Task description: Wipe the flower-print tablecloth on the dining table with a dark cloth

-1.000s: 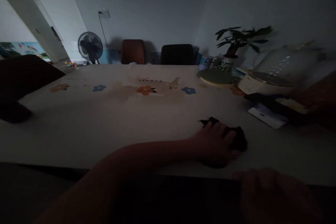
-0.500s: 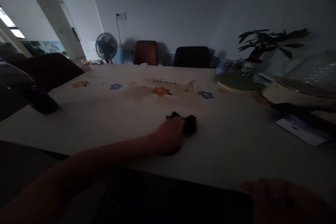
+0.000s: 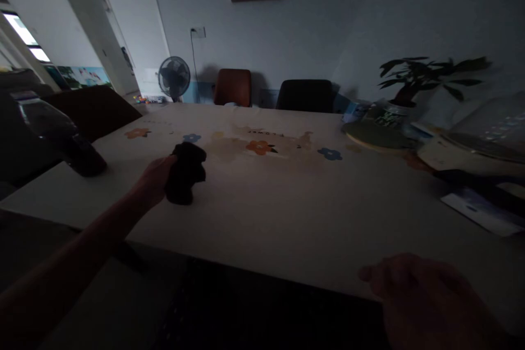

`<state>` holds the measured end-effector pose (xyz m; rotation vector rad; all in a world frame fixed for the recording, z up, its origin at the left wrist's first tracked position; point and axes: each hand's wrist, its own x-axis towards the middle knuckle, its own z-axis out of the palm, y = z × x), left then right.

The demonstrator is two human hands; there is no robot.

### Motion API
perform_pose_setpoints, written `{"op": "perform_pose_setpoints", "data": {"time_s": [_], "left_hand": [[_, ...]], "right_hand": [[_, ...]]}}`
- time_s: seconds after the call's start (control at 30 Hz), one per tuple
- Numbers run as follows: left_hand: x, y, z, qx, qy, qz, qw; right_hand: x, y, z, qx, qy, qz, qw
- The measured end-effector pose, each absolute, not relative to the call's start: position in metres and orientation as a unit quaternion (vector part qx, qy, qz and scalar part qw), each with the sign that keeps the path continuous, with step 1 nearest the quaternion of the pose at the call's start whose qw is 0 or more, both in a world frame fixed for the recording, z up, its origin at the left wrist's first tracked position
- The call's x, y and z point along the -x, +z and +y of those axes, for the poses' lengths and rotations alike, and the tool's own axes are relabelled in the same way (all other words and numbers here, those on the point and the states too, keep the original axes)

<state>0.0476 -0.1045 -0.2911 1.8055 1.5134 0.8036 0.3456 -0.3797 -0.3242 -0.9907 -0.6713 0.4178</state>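
My left hand (image 3: 158,178) is closed on a dark, crumpled cloth (image 3: 185,172) at the left part of the table. The cloth bunches up to the right of the fingers, and its lower part is at the tabletop; I cannot tell how much of it touches. Pale and printed with orange and blue flowers, the table cover (image 3: 262,208) spreads under it. Over the near table edge at the lower right is my right hand (image 3: 422,290), dim, its fingers loosely bent and apart with nothing seen in them.
A large bottle of dark liquid (image 3: 77,147) leans at the table's left side. To the right stand a potted plant (image 3: 400,109), a green round mat (image 3: 371,135), a pale pot (image 3: 447,150) and a flat white item (image 3: 478,213). Chairs (image 3: 305,94) and a fan (image 3: 174,76) are behind.
My left hand has carried the cloth from the table's middle to the left, and the cloth now stands up more. My right hand has shifted slightly up and left in view.
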Motion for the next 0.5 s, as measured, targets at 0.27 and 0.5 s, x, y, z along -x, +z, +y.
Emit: {"op": "perform_pose_setpoints", "data": {"time_s": [0.27,0.5], "left_hand": [[-0.114,-0.299,-0.169,-0.43,0.357,0.283,0.779],[-0.036,-0.315,-0.163,-0.566,0.391,0.459,0.562]], "right_hand": [[-0.323,-0.293,-0.361,0.659,-0.003,-0.355,0.663],[-0.326,-0.301,-0.329,0.673,0.078,-0.58,0.452]]}}
